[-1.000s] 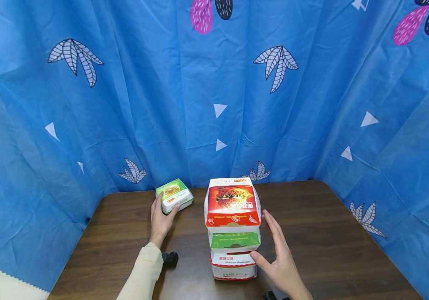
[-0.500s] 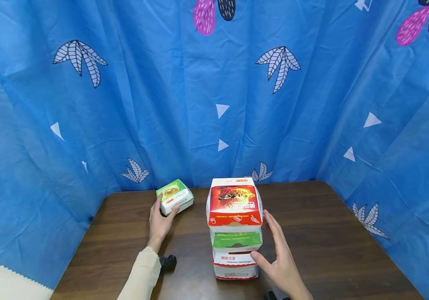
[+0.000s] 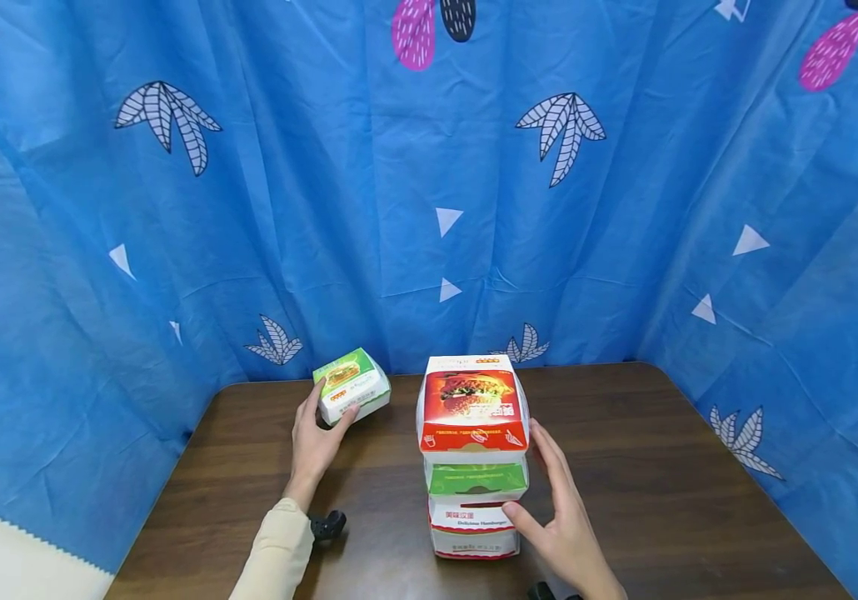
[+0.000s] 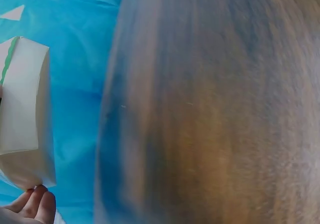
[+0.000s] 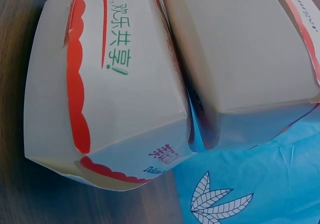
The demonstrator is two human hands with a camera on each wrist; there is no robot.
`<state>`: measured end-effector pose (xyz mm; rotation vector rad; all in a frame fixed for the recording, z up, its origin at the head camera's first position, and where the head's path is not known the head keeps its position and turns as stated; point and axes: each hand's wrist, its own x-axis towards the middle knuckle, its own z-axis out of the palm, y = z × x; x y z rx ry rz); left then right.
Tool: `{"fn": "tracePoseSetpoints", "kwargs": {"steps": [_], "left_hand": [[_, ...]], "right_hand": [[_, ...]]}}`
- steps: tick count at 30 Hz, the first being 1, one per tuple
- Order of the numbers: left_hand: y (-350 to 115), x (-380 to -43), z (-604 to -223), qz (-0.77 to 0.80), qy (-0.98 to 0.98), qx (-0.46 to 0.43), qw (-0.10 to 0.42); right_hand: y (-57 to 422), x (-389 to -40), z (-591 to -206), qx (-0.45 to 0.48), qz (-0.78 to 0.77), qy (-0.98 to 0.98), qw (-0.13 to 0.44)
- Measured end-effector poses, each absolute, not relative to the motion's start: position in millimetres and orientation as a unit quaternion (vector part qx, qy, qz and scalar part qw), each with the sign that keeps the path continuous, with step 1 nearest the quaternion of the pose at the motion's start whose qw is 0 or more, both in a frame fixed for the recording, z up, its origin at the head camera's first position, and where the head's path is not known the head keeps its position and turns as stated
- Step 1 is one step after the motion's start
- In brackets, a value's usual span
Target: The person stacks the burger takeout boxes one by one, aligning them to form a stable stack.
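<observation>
My left hand (image 3: 314,437) grips a small green-and-white hamburger box (image 3: 357,385) near the table's back left edge, thumb on its near side. In the left wrist view the white side of this hamburger box (image 4: 22,98) shows in front of the curtain, with fingertips at its lower end. Right of it stands a stack of hamburger boxes: a red-topped box (image 3: 471,400) uppermost, a green-fronted box (image 3: 477,478) under it, and a red-and-white box (image 3: 474,533) at the bottom. Beside the stack's right side is my right hand (image 3: 567,525), fingers extended, thumb close to the lower boxes.
The dark wooden table (image 3: 669,500) carries the stack near its middle. Blue patterned curtain (image 3: 369,208) hangs behind and on both sides. A cream cloth edge (image 3: 9,558) shows at the lower left.
The left hand's green-and-white box has risen slightly and tilted, its wrist shifting left. The right hand stays beside the stack. The head view has turned slightly left.
</observation>
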<state>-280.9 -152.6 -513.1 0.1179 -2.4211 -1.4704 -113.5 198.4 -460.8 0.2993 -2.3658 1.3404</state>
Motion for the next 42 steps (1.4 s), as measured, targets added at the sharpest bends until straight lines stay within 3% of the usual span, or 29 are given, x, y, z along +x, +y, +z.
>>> {"fn": "tracePoseSetpoints", "kwargs": {"steps": [23, 42], "left_hand": [[-143.4, -243.4, -441.1, -0.511, -0.832, -0.034, 0.214], [-129.2, -214.8, -376.8, -0.526, -0.801, -0.105, 0.266]], "right_hand": [[196.8, -114.0, -447.2, 0.123, 0.488, -0.837, 0.216], [191.5, -117.9, -412.2, 0.16, 0.496, -0.802, 0.293]]}}
